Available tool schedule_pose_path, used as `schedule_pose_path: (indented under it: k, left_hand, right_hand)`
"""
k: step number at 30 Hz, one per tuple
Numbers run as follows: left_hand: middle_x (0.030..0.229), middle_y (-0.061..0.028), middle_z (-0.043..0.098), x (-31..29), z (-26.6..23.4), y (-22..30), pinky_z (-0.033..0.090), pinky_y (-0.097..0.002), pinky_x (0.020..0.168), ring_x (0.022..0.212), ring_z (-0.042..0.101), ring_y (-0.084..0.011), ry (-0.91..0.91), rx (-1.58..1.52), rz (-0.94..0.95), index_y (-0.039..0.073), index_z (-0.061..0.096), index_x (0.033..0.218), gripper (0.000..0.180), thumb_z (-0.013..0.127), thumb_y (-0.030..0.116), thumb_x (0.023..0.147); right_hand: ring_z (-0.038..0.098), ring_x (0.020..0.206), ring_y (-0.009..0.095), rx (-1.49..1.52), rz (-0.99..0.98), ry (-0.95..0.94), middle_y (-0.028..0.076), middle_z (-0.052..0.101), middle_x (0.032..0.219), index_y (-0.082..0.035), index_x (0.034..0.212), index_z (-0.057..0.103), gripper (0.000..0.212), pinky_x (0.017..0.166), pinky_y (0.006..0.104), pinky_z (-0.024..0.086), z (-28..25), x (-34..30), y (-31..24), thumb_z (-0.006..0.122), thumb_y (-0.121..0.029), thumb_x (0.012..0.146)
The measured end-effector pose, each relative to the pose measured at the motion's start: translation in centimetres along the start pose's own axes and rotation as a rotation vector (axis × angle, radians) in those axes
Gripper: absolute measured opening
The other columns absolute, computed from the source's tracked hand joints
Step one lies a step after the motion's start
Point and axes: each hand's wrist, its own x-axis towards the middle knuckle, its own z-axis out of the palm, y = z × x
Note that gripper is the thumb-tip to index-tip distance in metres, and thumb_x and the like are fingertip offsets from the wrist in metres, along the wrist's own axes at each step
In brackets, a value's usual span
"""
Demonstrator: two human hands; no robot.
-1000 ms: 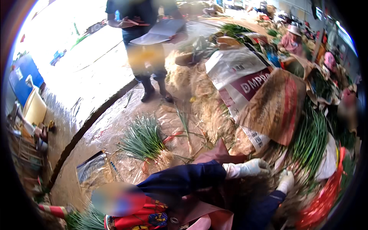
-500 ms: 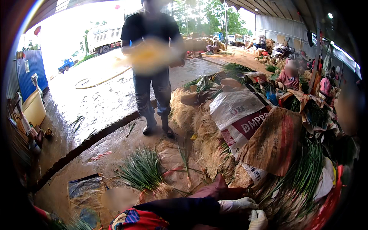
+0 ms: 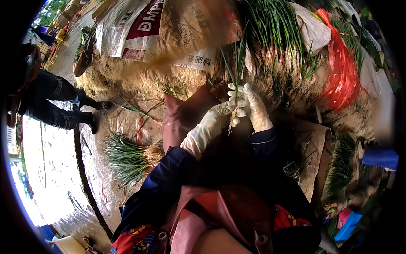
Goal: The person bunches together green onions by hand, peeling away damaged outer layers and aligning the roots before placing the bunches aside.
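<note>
Both my hands wear pale gloves and are in front of my lap. My left hand has its fingers closed at the white lower end of a spring onion, where the thin roots hang down. On the other side, my right hand is closed on the same plant's stem with bent fingers. Its green leaves point up and away from me. A small white bulb shows just below the fingers. Beyond my hands lies a large heap of spring onions, roots toward me.
A tied bunch of spring onions lies on the ground at left, near a standing person's legs. Printed woven sacks cover part of the heap. Red plastic strips hang at right, above a brown sack.
My view has swung down and to the right. Both hands, earlier low at the right, now show fully before my lap, with a spring onion visible between them.
</note>
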Motion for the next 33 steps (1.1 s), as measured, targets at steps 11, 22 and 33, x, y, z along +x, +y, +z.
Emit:
schedule_pose_path:
  k: [11,22,33]
  left_hand:
    - [0.101,-0.0155,0.063,0.4,0.1,0.1,0.049,-0.0284,0.076,0.082,0.061,-0.0186,0.174,0.090,0.025,-0.008,0.056,0.108,0.028,0.056,0.010,0.086]
    - [0.087,-0.0058,0.062,-0.3,2.4,-1.1,0.045,-0.0185,0.057,0.068,0.058,-0.0091,-0.020,-0.057,-0.232,-0.007,0.050,0.118,0.043,0.060,0.017,0.084]
    - [0.078,-0.0050,0.058,-0.7,3.5,-0.6,0.044,-0.0205,0.059,0.062,0.054,-0.0139,-0.073,-0.232,-0.254,-0.010,0.045,0.122,0.043,0.054,0.013,0.087]
  right_hand:
    - [0.057,0.075,0.011,-0.193,-0.085,0.061,0.006,0.064,0.091,-0.006,0.103,0.061,0.037,0.070,0.0249,0.048,0.3,2.2,0.5,0.064,-0.036,0.083]
    - [0.062,0.082,0.021,-1.163,0.142,0.722,0.011,0.066,0.093,-0.007,0.099,0.062,0.029,0.071,0.0318,0.049,-14.9,0.9,4.7,0.060,-0.032,0.085]
    - [0.061,0.077,0.013,-0.477,-0.324,-0.005,0.004,0.065,0.078,-0.006,0.086,0.063,0.040,0.071,0.0285,0.047,-3.1,-1.6,-0.6,0.051,-0.043,0.089]
